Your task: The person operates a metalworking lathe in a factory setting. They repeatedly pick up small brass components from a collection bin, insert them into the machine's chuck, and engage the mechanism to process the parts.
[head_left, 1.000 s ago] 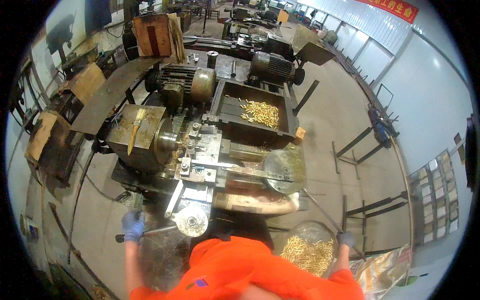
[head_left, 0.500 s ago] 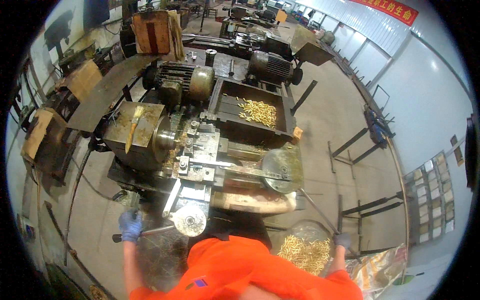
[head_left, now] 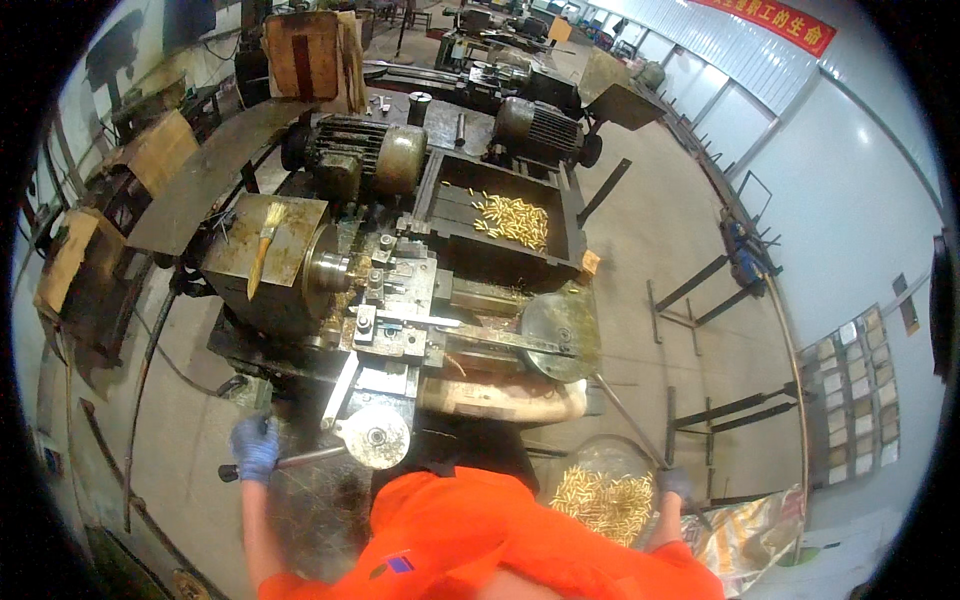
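My left hand (head_left: 255, 450), in a blue glove, is closed beside a small grey box (head_left: 255, 395) low on the lathe's left side. It overlaps a short lever (head_left: 312, 457) whose black knob shows left of it. Whether the fingers hold that lever or something at the box is hidden. At the right, my right hand (head_left: 676, 484), in a dark glove, is wrapped round a long metal lever (head_left: 630, 418) running down from a round plate (head_left: 560, 335). In front of me are the lathe's chuck (head_left: 325, 262), its tool slide (head_left: 400, 285) and a round handwheel (head_left: 377, 437).
Small brass-coloured parts fill a round pan (head_left: 607, 450) beside my right arm. More lie in a dark metal tray (head_left: 448, 232) behind the slide. A brush (head_left: 263, 250) rests on the headstock (head_left: 285, 215). Motors (head_left: 385, 160) stand behind; black metal frames (head_left: 690, 290) stand at right.
The view has shifted slightly. My left hand has turned a little, with its fingers still by the grey box. My right hand stays on the long lever.
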The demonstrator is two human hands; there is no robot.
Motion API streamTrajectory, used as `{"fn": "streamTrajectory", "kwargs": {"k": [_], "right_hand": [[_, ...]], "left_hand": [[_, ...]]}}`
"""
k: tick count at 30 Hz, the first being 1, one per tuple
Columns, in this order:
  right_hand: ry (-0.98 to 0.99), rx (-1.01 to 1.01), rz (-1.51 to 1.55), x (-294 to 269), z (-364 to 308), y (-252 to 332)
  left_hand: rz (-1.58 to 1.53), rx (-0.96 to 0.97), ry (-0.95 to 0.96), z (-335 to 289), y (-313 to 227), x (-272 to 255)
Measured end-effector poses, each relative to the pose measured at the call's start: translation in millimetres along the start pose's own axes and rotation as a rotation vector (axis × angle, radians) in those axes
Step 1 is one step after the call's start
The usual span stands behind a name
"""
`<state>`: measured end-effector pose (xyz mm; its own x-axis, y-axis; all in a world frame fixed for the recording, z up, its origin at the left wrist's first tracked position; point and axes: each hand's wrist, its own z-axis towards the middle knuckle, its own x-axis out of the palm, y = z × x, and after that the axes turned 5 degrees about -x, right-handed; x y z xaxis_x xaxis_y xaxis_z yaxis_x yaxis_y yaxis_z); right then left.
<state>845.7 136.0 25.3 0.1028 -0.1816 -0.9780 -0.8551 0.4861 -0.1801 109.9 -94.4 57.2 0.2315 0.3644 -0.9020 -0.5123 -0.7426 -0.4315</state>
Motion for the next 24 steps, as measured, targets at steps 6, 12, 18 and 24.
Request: {"fn": "streamTrajectory", "kwargs": {"k": [6,12,18,24], "right_hand": [[-0.111,-0.009,0.018,17.1,0.2,-11.2],[-0.020,-0.058,0.058,25.9,3.6,-21.3],[-0.152,-0.158,0.034,29.2,-6.8,-20.2],[-0.146,-0.107,0.086,7.7,-32.5,-5.9]], "left_hand": [[-0.010,0.012,-0.019,1.7,1.9,2.4],[-0.044,0.041,-0.035,1.1,5.0,3.4],[-0.030,0.048,-0.038,-0.4,0.9,-1.0],[-0.022,0.062,-0.049,-1.1,4.0,0.9]]}}
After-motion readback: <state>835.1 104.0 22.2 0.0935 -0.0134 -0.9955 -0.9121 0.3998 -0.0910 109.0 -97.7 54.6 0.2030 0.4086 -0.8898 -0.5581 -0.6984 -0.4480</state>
